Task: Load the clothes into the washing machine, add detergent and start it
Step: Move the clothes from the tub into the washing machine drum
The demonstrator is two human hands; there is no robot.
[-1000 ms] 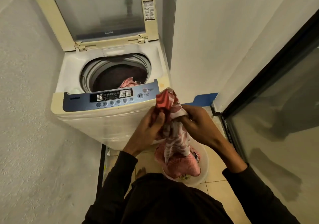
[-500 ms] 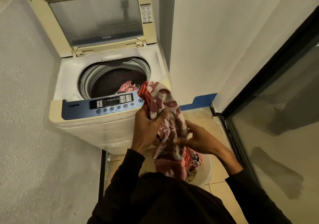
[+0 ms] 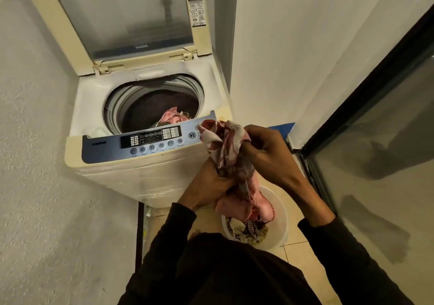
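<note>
Right now, from your head camera, you hold a red-and-white patterned garment in both hands, just in front of the right end of the washing machine control panel. Your left hand grips the cloth low down, fingers curled round its bunched middle, while your right hand pinches and clutches it higher up, beside the top fold. The garment's upper edge overlaps the panel's right end near the start button; whether it touches is unclear. Its lower part hangs down into the white basin on the floor, where more clothes lie. The lid stands open and upright at the back edge of the machine, and the drum already holds some pink clothing at its near edge. I judge that you are mid-loading, with detergent and starting not yet done; no detergent container shows. From here, the trailing end could snag on other items in the basin and drag them out onto the tiles as you lift. The cloth could also brush the buttons and press one by accident, since it hangs so close to the panel. If you drop it short, it may drape over the panel's edge instead of falling into the drum. Lift it fully free before swinging it over the opening.
</note>
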